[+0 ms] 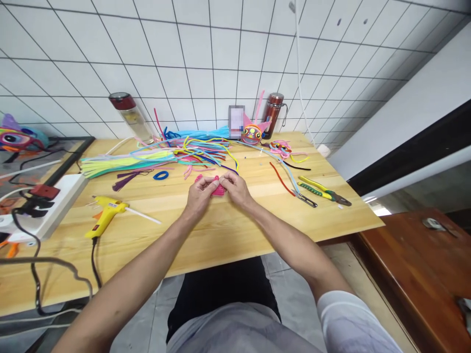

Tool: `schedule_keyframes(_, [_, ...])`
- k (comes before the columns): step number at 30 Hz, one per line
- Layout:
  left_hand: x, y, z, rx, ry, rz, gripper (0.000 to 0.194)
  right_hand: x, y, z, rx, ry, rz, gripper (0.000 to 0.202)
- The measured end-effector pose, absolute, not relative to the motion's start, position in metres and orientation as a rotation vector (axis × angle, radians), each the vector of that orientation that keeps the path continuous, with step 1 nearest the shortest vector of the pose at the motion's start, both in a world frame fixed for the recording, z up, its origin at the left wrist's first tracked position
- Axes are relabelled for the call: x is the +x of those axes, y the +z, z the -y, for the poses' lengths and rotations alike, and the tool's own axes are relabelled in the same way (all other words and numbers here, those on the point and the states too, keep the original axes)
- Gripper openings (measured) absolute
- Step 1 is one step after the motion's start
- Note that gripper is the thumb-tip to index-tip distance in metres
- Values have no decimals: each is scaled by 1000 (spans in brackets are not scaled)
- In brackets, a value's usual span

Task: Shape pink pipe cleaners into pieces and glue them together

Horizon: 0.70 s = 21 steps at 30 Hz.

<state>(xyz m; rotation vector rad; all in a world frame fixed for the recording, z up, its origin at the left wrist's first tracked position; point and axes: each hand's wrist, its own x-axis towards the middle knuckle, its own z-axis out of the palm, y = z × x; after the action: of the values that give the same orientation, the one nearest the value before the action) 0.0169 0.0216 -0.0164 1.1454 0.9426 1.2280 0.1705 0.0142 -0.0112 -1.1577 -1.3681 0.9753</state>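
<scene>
A small bright-pink piece of bent pipe cleaner [218,189] is pinched between my two hands over the middle of the wooden table. My left hand [201,193] grips its left side, thumb and fingers pressed together. On the other side, my right hand [235,188] holds its upper right part with closed fingertips. The fingers cover much of the pink piece, so its full shape is hidden. Just beyond the hands lies a big heap of coloured pipe cleaners [147,159]. A blue coiled ring [161,175] rests to the left of my left hand.
On the left are a yellow glue gun [106,213] and a white power strip [55,215] with cords. To the right lie green-yellow pliers [324,190], thread snips [305,198] and a red pipe cleaner [281,179]. Two bottles, a glass one [134,117] and a red flask [274,115], stand along the wall.
</scene>
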Motion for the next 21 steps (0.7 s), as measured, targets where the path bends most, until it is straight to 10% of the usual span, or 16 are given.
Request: schedule_keyframes(21, [21,-24,-20,1005,1188,-776,51,172,-9,-8,-1217,981,1338,25])
